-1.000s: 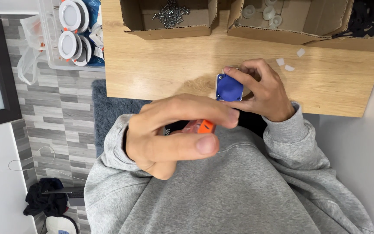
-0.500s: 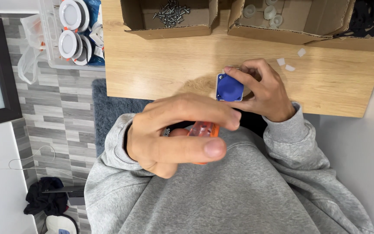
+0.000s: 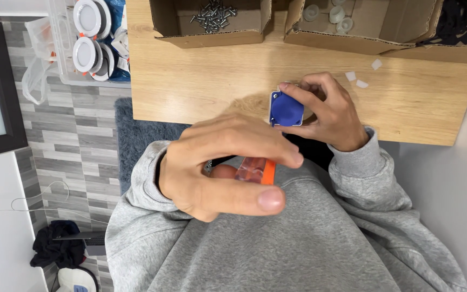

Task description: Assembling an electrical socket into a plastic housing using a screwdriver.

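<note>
Nearest, the left hand (image 3: pixel 217 167) hovers over the lap of a grey sweatshirt (image 3: pixel 277 243), its thumb and fingers (image 3: pixel 266 146) curled round a clear-and-orange handle (image 3: pixel 255 170) that looks like a small screwdriver's; only that much of the tool shows, so I cannot tell where its tip sits. The grip looks light, held at the fingertips, and the tool could roll out and drop to the lap or the floor if the hold loosens. Just beyond, at the near edge of the desk (image 3: pixel 201 86), the right hand (image 3: pixel 325 111) pinches a small blue square part (image 3: pixel 286 110) with rounded corners between thumb and fingertips, held up on edge rather than lying flat. Held that way and unsupported, the part may twist or slip if the tool pushes on it off-centre, and the tip could skid toward the fingers. Farther off stand a cardboard box of screws (image 3: pixel 212 19) and a second box with pale round pieces (image 3: pixel 331 13); an elbow shoving the desk could spill either. Left of them a clear bin of round white fittings (image 3: pixel 90 38) stands by the desk
</note>
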